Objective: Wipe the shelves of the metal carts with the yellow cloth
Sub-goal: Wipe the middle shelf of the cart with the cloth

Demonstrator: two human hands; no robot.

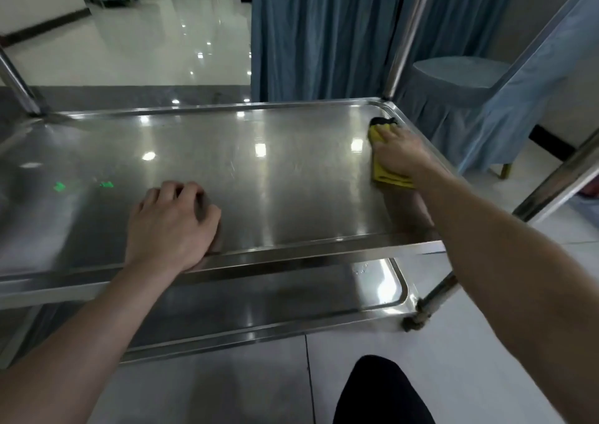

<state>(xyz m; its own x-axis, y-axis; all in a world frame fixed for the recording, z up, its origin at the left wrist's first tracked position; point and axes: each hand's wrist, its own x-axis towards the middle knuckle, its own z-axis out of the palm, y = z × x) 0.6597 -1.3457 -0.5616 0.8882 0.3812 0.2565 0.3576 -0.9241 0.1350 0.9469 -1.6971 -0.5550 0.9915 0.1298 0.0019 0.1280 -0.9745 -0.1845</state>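
Nearest me, a dark trouser knee (pixel 379 391) pokes in at the bottom of the head view, over the pale tiled floor (pixel 453 342). My left hand (pixel 171 222) rests on the near edge of the middle stainless steel cart shelf (pixel 259 180), fingers curled loosely under and gripping nothing, bracing the cart. My right hand (pixel 398 153) lies flat and spread, pressing the folded yellow cloth (pixel 387 172) against the shelf at its far right corner, just beside the raised rim.

Risks, as I judge them: the cart stands on a caster wheel (pixel 415 320), so a hard stroke could roll it away unless my left hand holds firm. A dark scrap at the cloth's far tip touches the rim, and it could snag there or bunch in the corner. My forearm might knock the slanted steel upright post (pixel 551 184) on the right.

Around me, the lower steel shelf (pixel 382 287) sits beneath, reachable only under the middle one. A blue-covered chair (pixel 463 77) and blue pleated curtain (pixel 324 35) stand close behind the far right corner, crowding that side. Glossy floor stretches away far left.
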